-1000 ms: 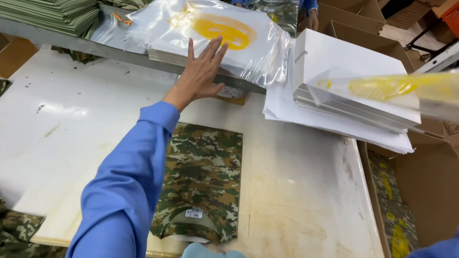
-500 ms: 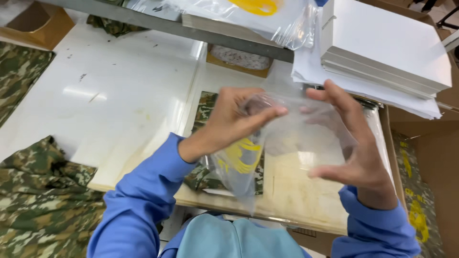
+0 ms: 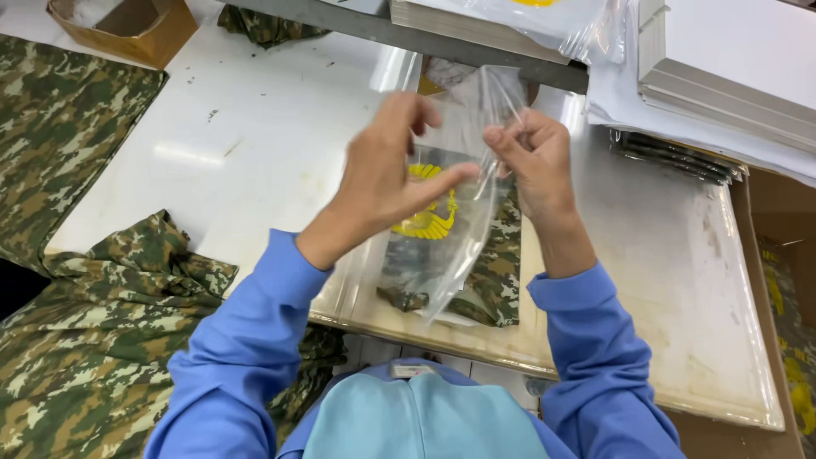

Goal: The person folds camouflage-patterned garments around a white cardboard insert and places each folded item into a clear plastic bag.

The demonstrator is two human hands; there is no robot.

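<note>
A clear plastic bag with a yellow print hangs between both hands above the white work board. My left hand pinches the bag's upper left edge between thumb and fingers. My right hand pinches the upper right edge, a little apart from the left. Beneath the bag lies a folded camouflage garment, partly seen through the plastic. Blue sleeves cover both forearms.
Loose camouflage garments are piled at the left and a camouflage cloth covers the far left. A brown cardboard box stands at top left. Stacked white boards and bagged items sit on a shelf at top right.
The left hand reached to the shelf a second ago, then brought a bag down. Both hands have since drawn closer together at the bag's top edge, and the view has shifted.
</note>
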